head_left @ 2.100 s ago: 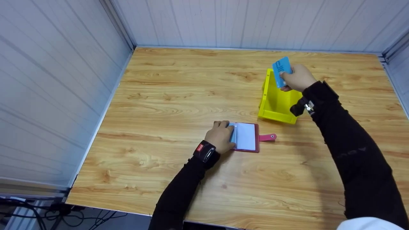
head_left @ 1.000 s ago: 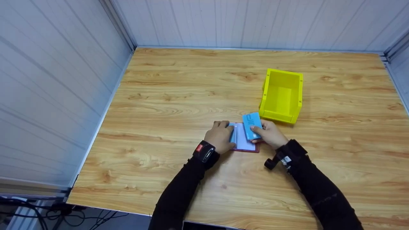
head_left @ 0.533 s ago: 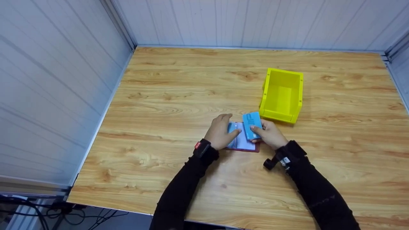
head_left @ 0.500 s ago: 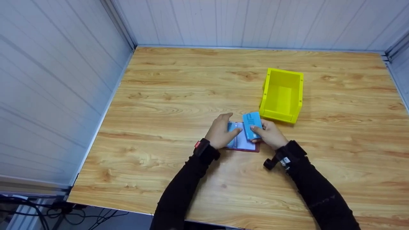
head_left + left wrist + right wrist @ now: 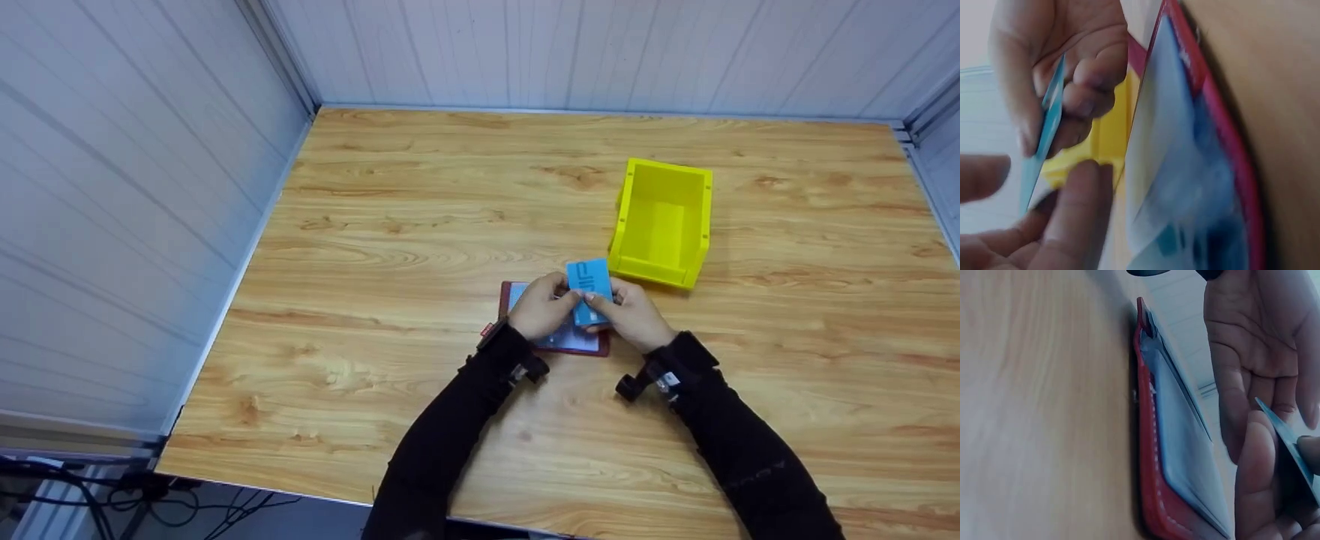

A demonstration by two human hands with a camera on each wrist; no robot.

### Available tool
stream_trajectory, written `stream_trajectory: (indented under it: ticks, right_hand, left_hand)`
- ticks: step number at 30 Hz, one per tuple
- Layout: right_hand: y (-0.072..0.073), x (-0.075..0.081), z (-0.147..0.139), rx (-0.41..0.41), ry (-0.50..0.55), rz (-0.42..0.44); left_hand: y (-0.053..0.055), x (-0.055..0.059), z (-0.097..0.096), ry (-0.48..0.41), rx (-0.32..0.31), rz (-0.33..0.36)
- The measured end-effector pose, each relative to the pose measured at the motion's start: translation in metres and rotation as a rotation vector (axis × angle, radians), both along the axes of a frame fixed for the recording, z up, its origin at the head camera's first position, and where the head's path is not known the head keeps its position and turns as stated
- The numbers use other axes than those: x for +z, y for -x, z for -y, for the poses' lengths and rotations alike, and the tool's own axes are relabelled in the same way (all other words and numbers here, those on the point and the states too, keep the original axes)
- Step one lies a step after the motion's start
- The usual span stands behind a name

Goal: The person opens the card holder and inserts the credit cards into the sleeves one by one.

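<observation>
A blue card (image 5: 589,276) with dark lettering is held up over an open red card holder (image 5: 570,343) on the table. My right hand (image 5: 636,316) pinches the card by its right side, thumb on the front face. From the left, my left hand (image 5: 541,309) reaches to the card's other edge. In the left wrist view its thumb and fingers stand on either side of the card (image 5: 1050,121), with a small gap at the thumb. Clear sleeves (image 5: 1185,433) fill the card holder, seen from the side in the right wrist view. Both hands hide part of the holder.
Behind the right hand stands a yellow plastic bin (image 5: 664,225). The wooden table (image 5: 420,202) meets white panel walls (image 5: 480,52) at the back and sides. Black cables (image 5: 150,495) lie beyond its near left corner.
The right hand has brought the card from above the bin to over the holder. My left hand has let go of the holder's left page and moved right, to the card's edge.
</observation>
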State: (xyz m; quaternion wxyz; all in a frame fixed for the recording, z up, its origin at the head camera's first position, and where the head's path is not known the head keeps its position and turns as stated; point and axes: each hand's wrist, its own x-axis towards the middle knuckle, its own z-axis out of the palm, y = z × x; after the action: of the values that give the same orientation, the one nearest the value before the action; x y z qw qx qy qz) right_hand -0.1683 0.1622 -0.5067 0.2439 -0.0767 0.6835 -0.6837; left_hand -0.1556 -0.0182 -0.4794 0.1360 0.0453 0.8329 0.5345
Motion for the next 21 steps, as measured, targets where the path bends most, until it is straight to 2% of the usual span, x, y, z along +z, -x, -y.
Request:
stream_trajectory:
  ticks: [4, 7, 11, 17, 21]
  right_hand:
    - [0.0, 0.0, 0.001, 0.003, 0.003, 0.023]
    - [0.0, 0.001, 0.001, 0.0, -0.005, 0.043]
    - [-0.001, 0.003, 0.001, -0.015, -0.032, 0.063]
    - [0.003, 0.006, -0.005, -0.027, -0.061, 0.101]
    - [0.006, 0.008, -0.011, -0.009, -0.133, 0.119]
  left_hand:
    - [0.001, -0.003, -0.001, 0.03, 0.019, -0.068]
    - [0.0, -0.003, -0.001, 0.037, 0.019, -0.091]
    - [0.0, -0.003, 0.001, -0.001, 0.036, -0.096]
    - [-0.001, 0.002, 0.011, -0.031, 0.112, -0.125]
    - [-0.003, 0.009, 0.021, -0.03, 0.113, -0.151]
